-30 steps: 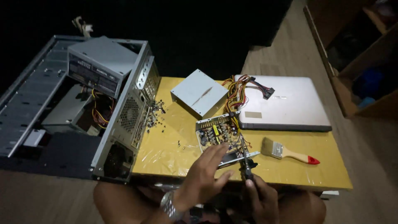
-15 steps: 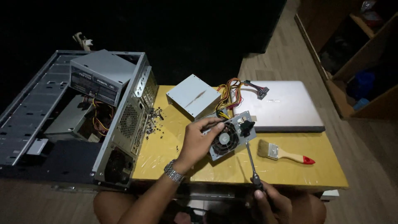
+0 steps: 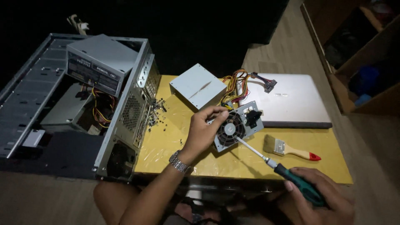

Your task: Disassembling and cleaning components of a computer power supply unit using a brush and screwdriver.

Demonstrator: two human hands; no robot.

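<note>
At frame centre your left hand (image 3: 203, 132) clamps the stiff, sharp-edged fan unit (image 3: 236, 126) by its rim, your right hand (image 3: 318, 199) fisted round the screwdriver (image 3: 278, 167)

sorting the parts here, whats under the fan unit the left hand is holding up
Under the fan unit shows only the yellow table and the screwdriver shaft meeting its lower edge. The left hand tilts it, so its back face stays hidden.

Matt grey metal fan panel (image 3: 237, 126), glossy yellow tabletop (image 3: 175, 141), green plastic screwdriver handle (image 3: 302, 186).
</note>
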